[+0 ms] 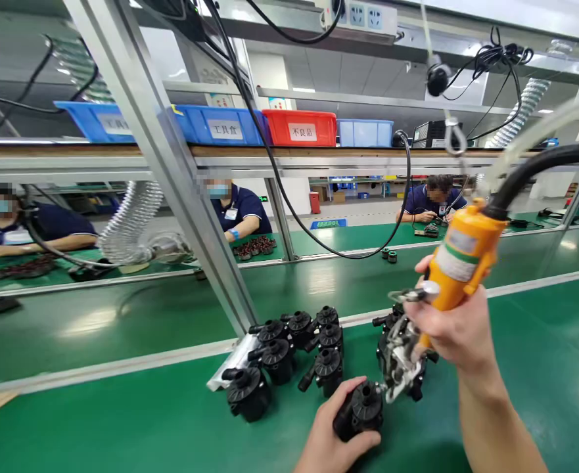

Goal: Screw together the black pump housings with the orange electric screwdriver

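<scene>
My left hand (326, 430) wraps round a small black pump (367, 406), which rests on the green bench with its round ribbed top facing up. In my right hand (459, 325) is an orange power screwdriver (459, 256), tilted, with a black cable and a clear hose running off to the upper right. Its blurred metal nose (401, 361) points down just right of the held pump's top; whether they touch, I cannot tell. Several similar pumps (275, 358) stand in a group beyond my left hand. More black pumps (392, 322) are partly hidden behind the nose.
A slanted metal post (171, 164) rises at left, and a loose black cable (289, 203) hangs in front. Blue bins and a red bin (301, 128) sit on the shelf (289, 156). Beyond the green belt (210, 299), several people (242, 210) work at another bench.
</scene>
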The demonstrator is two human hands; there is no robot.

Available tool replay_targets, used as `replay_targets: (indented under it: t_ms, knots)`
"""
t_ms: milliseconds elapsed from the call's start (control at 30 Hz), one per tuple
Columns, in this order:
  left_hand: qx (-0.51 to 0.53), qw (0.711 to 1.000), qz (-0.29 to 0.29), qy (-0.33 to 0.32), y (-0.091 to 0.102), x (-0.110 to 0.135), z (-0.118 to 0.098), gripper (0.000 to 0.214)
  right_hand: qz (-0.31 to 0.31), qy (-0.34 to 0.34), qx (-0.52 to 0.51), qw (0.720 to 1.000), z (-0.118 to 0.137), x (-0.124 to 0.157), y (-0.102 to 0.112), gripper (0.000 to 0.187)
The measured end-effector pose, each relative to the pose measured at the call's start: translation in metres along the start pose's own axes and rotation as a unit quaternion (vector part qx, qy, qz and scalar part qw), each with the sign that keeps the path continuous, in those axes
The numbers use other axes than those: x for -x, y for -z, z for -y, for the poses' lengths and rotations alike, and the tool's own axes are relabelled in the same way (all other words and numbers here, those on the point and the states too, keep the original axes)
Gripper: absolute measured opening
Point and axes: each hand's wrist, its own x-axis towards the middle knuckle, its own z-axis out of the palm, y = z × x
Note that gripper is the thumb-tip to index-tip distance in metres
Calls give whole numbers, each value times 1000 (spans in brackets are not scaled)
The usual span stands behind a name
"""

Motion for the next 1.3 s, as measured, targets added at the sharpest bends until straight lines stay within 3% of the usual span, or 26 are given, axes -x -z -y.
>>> replay_targets:
  t_ms: [133,267,467,567,700,900,1100,1300]
  knots:
    - [16,1000,22,-11,-3,-4,0,67,39,-27,-64,997,11,9,15,49]
    - [37,999,24,-4,-6,-4,1,62,69,-57,-128,988,5,14,-9,50]
    - [36,999,24,-14,-3,-2,-16,67,39,-20,-108,993,1,13,-47,44]
    - [24,1000,15,7,-1,0,-16,73,39,-24,-90,995,-1,12,-49,46]
    - [-21,998,6,52,-1,2,-6,66,60,-35,-84,994,-5,17,-53,49]
    - [-21,1000,9,0,-1,-1,-11,56,150,-108,-84,979,-22,33,-69,57]
    - [-16,1000,2,3,-2,0,-16,57,153,-129,-93,975,-34,39,-71,59]
    - [-52,998,-37,-9,-4,0,-2,65,128,-110,-103,980,-32,28,-71,50]
